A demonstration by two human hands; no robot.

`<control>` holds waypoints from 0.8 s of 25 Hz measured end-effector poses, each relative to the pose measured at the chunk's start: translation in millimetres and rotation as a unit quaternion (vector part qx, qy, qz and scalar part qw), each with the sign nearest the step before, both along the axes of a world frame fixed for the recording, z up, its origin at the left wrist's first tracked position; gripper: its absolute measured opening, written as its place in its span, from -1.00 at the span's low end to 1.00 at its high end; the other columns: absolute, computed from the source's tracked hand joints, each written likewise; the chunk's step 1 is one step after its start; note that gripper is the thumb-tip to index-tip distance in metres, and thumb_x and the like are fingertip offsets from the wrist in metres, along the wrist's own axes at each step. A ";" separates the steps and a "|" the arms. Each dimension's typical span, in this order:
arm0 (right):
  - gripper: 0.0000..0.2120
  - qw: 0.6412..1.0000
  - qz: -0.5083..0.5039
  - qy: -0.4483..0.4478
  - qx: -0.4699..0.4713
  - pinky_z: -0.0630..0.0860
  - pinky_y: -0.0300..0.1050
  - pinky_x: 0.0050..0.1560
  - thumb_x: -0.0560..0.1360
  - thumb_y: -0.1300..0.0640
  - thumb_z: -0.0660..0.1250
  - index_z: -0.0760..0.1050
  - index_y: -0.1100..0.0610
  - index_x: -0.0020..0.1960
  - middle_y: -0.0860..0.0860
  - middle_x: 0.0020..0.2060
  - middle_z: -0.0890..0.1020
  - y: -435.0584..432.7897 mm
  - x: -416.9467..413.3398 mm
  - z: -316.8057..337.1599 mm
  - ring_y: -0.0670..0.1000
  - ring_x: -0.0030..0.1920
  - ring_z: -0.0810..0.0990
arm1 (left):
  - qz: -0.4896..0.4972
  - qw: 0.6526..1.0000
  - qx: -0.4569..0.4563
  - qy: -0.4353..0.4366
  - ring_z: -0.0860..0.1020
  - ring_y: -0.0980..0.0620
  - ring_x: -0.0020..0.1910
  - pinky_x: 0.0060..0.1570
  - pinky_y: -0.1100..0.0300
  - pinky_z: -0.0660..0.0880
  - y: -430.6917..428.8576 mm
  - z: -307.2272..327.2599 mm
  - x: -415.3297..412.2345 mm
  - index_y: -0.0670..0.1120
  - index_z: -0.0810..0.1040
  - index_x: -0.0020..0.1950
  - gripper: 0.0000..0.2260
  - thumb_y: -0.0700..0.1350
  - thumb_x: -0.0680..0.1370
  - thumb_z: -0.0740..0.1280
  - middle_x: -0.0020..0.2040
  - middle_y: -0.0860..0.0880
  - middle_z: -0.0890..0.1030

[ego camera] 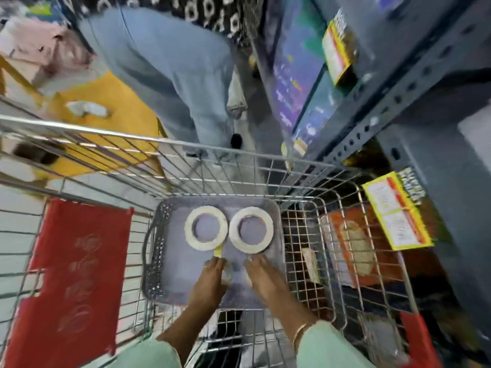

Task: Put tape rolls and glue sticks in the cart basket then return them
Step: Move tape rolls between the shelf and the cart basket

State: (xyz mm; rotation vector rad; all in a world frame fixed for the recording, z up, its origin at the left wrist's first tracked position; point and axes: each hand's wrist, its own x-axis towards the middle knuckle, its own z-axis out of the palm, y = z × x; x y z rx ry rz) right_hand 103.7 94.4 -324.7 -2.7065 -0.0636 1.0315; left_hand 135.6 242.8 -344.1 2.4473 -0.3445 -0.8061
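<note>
Two white tape rolls lie flat side by side on a grey tray (170, 261) inside the wire cart basket (300, 261): the left tape roll (189, 229) and the right tape roll (268, 229). My left hand (211, 280) reaches onto the tray just below the left roll, fingers curled over a small item. Its yellow end (218, 252) pokes out past my fingertips and looks like a glue stick. Something small and translucent (227, 272) shows beside my thumb. My right hand (261, 277) lies stretched out on the tray, fingertips just short of the right roll, nothing visible in it.
A red flap (77, 258) hangs on the cart's left side. Another person in light jeans (164, 65) stands right beyond the cart. Grey metal shelving (398, 83) with yellow price tags (396, 211) runs along the right. A yellow board (114, 107) lies at the left.
</note>
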 end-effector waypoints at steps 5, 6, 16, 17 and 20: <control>-0.69 0.996 -0.007 -0.061 -0.062 0.59 -0.01 -0.02 0.39 0.16 0.40 0.53 0.09 0.13 0.18 0.25 0.42 3.9 2.9 -10.2 0.12 0.21 0.53 | 0.017 0.998 -0.054 0.024 0.43 -0.02 -0.07 -0.16 0.29 0.37 -6.8 -31.4 -3.9 -0.21 0.48 0.04 -0.68 -0.37 0.30 0.32 -0.01 -0.11 0.43; -0.69 0.996 0.009 -0.035 -0.076 0.61 -0.13 -0.33 0.15 0.08 0.57 0.62 0.03 -0.12 0.12 0.03 0.54 6.9 2.9 -10.4 0.04 -0.05 0.65 | 0.023 0.998 -0.057 0.020 0.41 -0.01 -0.11 -0.18 0.32 0.33 -7.4 -33.6 -5.0 -0.18 0.47 0.00 -0.73 -0.36 0.34 0.32 -0.04 -0.06 0.39; -0.58 0.997 -0.011 -0.058 -0.048 0.49 0.11 0.13 0.43 0.32 0.30 0.34 0.20 0.26 0.21 0.23 0.44 3.6 8.6 17.2 0.22 0.24 0.43 | -0.011 0.999 -0.042 -0.002 0.38 -0.21 0.18 0.13 0.04 0.39 -3.6 -27.0 -3.3 -0.13 0.30 0.29 -0.42 -0.26 0.31 0.42 0.24 -0.13 0.36; -0.54 0.998 -0.032 -0.050 -0.031 0.44 0.15 0.17 0.44 0.35 0.25 0.28 0.22 0.32 0.23 0.29 0.37 1.3 11.4 34.7 0.23 0.29 0.37 | 0.001 0.999 -0.040 0.001 0.35 -0.28 0.26 0.22 -0.03 0.38 -5.3 -17.0 -1.6 -0.22 0.27 0.34 -0.33 -0.25 0.30 0.48 0.31 -0.22 0.35; -0.58 0.983 -0.153 -0.096 0.025 0.42 0.16 0.18 0.49 0.34 0.20 0.28 0.24 0.33 0.23 0.33 0.33 -13.1 18.1 109.7 0.24 0.32 0.34 | 0.061 0.995 -0.071 -0.045 0.32 -0.35 0.29 0.28 -0.20 0.29 -23.4 35.0 3.2 -0.32 0.28 0.31 -0.36 -0.13 0.35 0.46 0.30 -0.37 0.37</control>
